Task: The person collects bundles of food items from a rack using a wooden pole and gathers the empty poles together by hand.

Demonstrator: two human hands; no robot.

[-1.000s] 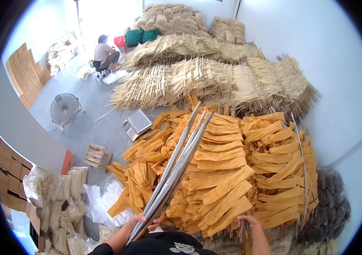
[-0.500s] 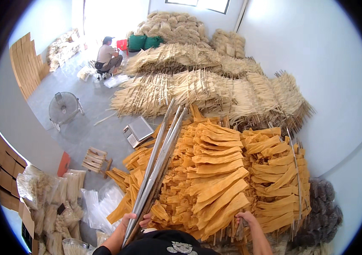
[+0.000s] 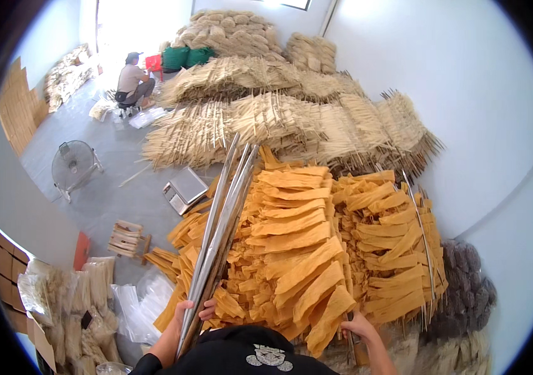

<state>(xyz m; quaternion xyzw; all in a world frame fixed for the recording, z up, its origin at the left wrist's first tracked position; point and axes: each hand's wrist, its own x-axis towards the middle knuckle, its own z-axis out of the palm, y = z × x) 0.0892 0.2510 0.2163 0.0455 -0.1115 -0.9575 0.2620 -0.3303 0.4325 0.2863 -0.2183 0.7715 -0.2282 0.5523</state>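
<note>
My left hand is wrapped round a bundle of long grey poles, which slant up and away over the left part of an orange-yellow pile. The pile is made of folded, wrinkled strips that look like dried bean curd sheets, layered in rows with stick ends poking out. At its near right edge, my right hand is closed on the end of a stick. Strips lie just above that hand, and the rest of the stick is hidden beneath them. One strip droops toward my body.
Pale sticks of dried strips are heaped beyond. A digital scale, a slatted stool and a floor fan stand to the left. Another person sits far left. Dark bundles lie at the right.
The whole view has shifted, so the room appears further left and higher. The near strips by my right hand hang lower toward me. Both hands keep their grips.
</note>
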